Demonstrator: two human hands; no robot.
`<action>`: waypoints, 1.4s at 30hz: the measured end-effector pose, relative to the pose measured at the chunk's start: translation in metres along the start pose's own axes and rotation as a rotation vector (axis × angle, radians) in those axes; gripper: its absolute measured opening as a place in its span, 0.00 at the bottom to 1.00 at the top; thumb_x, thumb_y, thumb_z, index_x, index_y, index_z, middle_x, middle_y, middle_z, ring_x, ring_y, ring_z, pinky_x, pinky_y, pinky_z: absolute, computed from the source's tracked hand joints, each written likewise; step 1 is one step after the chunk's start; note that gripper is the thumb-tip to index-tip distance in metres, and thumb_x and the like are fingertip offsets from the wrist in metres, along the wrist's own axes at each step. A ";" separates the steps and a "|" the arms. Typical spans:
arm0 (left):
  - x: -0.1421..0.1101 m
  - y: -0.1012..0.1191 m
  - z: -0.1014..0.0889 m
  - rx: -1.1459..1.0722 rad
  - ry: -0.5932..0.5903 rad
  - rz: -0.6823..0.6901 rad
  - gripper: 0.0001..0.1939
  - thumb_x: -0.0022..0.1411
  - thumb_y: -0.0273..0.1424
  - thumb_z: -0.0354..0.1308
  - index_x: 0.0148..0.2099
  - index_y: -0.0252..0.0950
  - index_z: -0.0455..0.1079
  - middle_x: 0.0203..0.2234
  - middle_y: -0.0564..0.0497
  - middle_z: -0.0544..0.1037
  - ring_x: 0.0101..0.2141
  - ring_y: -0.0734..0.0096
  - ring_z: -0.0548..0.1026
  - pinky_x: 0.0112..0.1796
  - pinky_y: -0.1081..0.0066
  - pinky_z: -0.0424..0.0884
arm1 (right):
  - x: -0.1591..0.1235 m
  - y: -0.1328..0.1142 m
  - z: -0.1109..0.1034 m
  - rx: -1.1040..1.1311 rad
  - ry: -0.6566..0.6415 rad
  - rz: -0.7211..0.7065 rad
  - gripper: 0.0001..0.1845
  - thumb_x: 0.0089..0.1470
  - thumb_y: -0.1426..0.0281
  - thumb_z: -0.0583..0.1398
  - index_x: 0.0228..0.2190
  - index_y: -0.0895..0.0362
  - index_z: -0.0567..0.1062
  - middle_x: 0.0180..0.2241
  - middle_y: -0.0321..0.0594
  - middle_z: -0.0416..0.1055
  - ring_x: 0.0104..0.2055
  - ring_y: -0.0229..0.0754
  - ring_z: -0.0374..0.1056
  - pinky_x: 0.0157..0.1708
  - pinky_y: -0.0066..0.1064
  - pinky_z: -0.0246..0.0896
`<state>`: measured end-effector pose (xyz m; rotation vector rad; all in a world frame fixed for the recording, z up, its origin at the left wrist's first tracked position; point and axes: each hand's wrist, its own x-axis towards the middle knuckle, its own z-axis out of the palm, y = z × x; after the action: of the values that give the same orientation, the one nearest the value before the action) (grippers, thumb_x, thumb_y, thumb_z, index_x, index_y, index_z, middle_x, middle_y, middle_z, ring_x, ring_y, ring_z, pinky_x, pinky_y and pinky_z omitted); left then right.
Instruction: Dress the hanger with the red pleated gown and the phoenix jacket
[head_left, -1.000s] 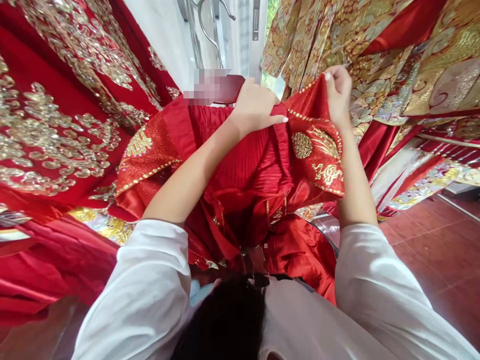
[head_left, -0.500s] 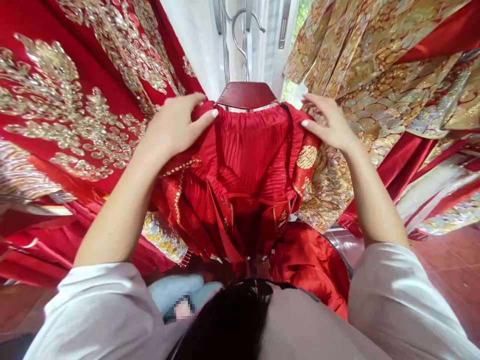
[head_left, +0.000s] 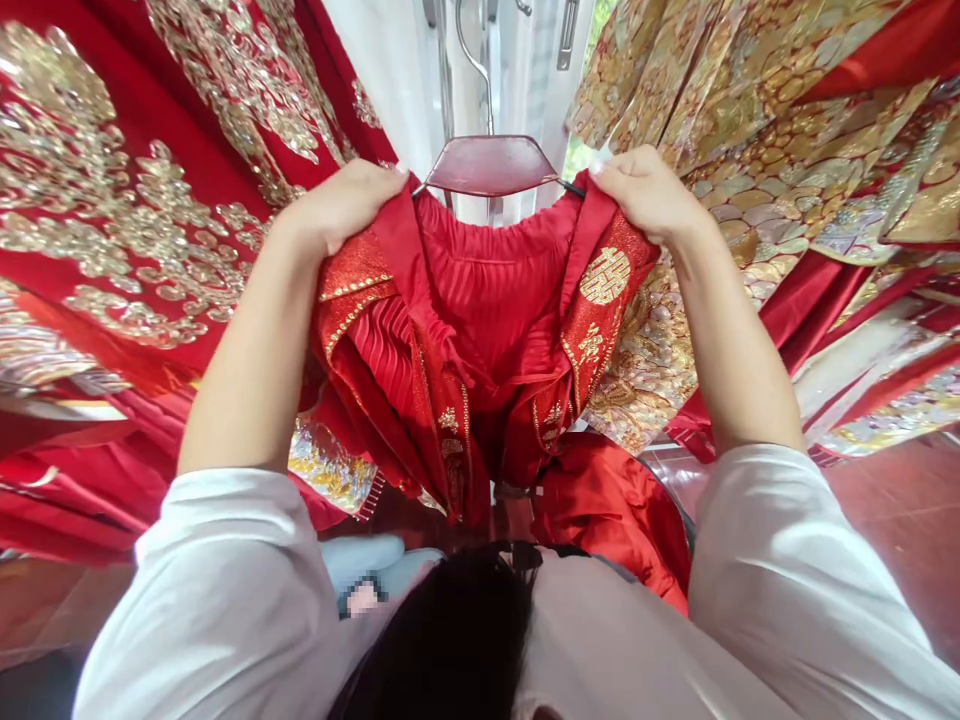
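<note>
A red pleated garment point(head_left: 480, 300) with gold embroidered trim hangs in front of me on a dark red wooden hanger point(head_left: 491, 165) with a metal hook. My left hand point(head_left: 349, 200) is closed on the garment's left shoulder edge beside the hanger. My right hand point(head_left: 645, 190) is closed on the right shoulder edge, just above a round gold emblem point(head_left: 604, 275). Both arms reach up in white sleeves. The garment's lower part falls between my arms.
Red robes with heavy gold embroidery point(head_left: 127, 200) hang close on the left. Gold brocade garments point(head_left: 772, 140) hang on the right. A white window frame point(head_left: 525, 60) stands behind the hanger. More red cloth point(head_left: 615, 510) lies low, above a red tiled floor point(head_left: 900, 510).
My hands spread from the garment's right side to its two shoulders, then closed on them and lifted slightly. The garment now hangs squarely on the hanger.
</note>
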<state>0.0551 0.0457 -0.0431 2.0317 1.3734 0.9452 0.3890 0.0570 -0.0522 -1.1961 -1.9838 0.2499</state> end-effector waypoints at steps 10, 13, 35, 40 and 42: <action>-0.102 -0.057 0.063 0.465 1.026 0.389 0.22 0.67 0.41 0.37 0.26 0.37 0.60 0.23 0.50 0.67 0.30 0.69 0.67 0.38 0.67 0.64 | -0.152 -0.062 0.075 -0.368 0.770 0.013 0.23 0.62 0.58 0.48 0.22 0.55 0.68 0.23 0.40 0.65 0.30 0.42 0.65 0.36 0.37 0.61; -0.157 -0.085 0.152 0.388 0.751 0.328 0.20 0.65 0.37 0.44 0.21 0.38 0.52 0.14 0.54 0.61 0.18 0.73 0.61 0.24 0.73 0.60 | -0.200 -0.055 0.134 -0.228 0.382 0.365 0.26 0.57 0.51 0.52 0.15 0.54 0.64 0.14 0.36 0.59 0.18 0.38 0.56 0.24 0.32 0.53; -0.222 -0.188 0.303 -0.016 0.431 -0.202 0.03 0.61 0.28 0.50 0.38 0.35 0.62 0.29 0.46 0.72 0.31 0.63 0.74 0.35 0.66 0.70 | -0.240 -0.056 0.240 -0.046 -0.110 0.589 0.23 0.59 0.54 0.53 0.21 0.56 0.72 0.22 0.40 0.72 0.24 0.39 0.66 0.27 0.27 0.49; -0.230 -0.188 0.308 -0.068 0.358 -0.170 0.05 0.61 0.25 0.48 0.32 0.36 0.61 0.31 0.47 0.73 0.34 0.66 0.73 0.37 0.68 0.71 | -0.255 -0.063 0.273 -0.022 -0.206 0.619 0.12 0.55 0.60 0.58 0.28 0.54 0.76 0.28 0.39 0.75 0.28 0.40 0.69 0.29 0.26 0.52; -0.230 -0.189 0.306 -0.065 0.339 -0.174 0.07 0.62 0.24 0.47 0.31 0.37 0.61 0.31 0.47 0.73 0.34 0.66 0.73 0.38 0.67 0.71 | -0.256 -0.061 0.282 -0.012 -0.186 0.602 0.12 0.57 0.62 0.56 0.28 0.55 0.75 0.28 0.39 0.75 0.29 0.40 0.68 0.29 0.26 0.52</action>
<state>0.1265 -0.1094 -0.4350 1.7252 1.6396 1.2782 0.2104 -0.1232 -0.3427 -1.8128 -1.7258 0.6704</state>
